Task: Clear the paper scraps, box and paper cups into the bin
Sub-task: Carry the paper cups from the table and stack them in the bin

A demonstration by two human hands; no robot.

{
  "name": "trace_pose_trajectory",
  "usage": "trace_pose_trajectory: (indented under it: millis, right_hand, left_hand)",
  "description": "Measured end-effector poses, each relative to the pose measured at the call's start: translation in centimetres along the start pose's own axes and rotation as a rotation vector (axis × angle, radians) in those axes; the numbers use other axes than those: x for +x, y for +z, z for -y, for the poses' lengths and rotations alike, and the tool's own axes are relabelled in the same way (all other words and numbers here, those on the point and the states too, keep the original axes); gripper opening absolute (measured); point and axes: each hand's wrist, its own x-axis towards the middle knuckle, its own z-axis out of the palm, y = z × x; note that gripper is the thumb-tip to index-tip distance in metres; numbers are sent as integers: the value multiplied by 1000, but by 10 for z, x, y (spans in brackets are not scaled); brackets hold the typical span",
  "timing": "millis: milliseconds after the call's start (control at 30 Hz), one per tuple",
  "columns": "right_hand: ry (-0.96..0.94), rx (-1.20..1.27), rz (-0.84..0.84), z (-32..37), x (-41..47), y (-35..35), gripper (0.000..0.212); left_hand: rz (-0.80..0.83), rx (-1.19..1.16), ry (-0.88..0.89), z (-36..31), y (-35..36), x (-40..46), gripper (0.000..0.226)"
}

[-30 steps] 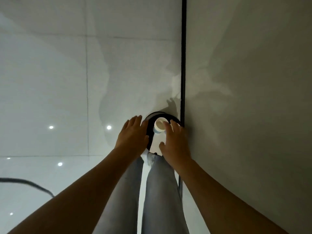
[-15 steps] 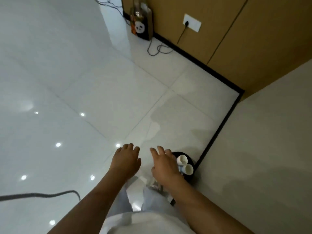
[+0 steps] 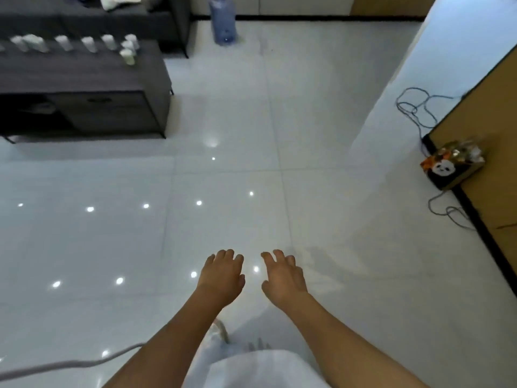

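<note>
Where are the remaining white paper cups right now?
Head view, upper left: the white paper cups stand in a row on the dark grey low cabinet, before the sofa.

Glossy white tile floor (image 3: 251, 121) — dark cabinet (image 3: 84, 88)

Open tiled floor (image 3: 223, 169) ahead of both hands, left hand (image 3: 222, 275) & right hand (image 3: 282, 277) held out palm-down w/ a small gap between, nothing near them. Far left: dark cabinet (image 3: 84, 88) w/ a row of paper cups (image 3: 89, 43) on its top surface blocks that side; water bottle (image 3: 223, 21) stands at the far wall. Right: wall (image 3: 489, 113) w/ panda bag (image 3: 450, 166) at its foot & loose cables (image 3: 419, 107) on the floor beside it; a hose (image 3: 70, 365) lies low left by the arm.
</note>
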Motion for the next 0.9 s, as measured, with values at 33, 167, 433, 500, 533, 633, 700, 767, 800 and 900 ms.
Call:
trace_pose_trajectory:
  millis: [33,167,433,500,533,633,700,767,800,900]
  right_hand:
    - [-45,-28,8,33,12,-1,64]
    - [-222,-107,44,145,51,-3,66]
    - [-519,-280,57,302,117,-11,66]
    - [-561,-312,88,331,138,-15,66]
    - [-578,-326,99,345,152,-17,66]
    - [-620,-343,118,385,196,-29,66]
    - [-652,-348,120,412,233,-40,66]
    - [-685,-346,118,438,269,-53,67]
    - [-690,-348,124,450,285,-59,67]
    - [-723,-381,127,494,342,-81,67]
  left_hand:
    - [-10,-14,-47,35,-2,-8,45]
    - [-29,-96,-225,146,-14,-33,45]
    - [-91,-283,-510,290,-31,-64,46]
    - [-83,-322,-569,319,-32,-62,45]
    - [-78,-336,-593,334,-34,-58,45]
    - [-60,-368,-656,379,-43,-36,44]
    - [-65,-387,-686,413,-56,-13,44]
    - [-77,-406,-704,444,-71,15,44]
    - [-85,-420,-714,458,-80,28,44]
    - [-115,-446,-745,506,-109,70,45]
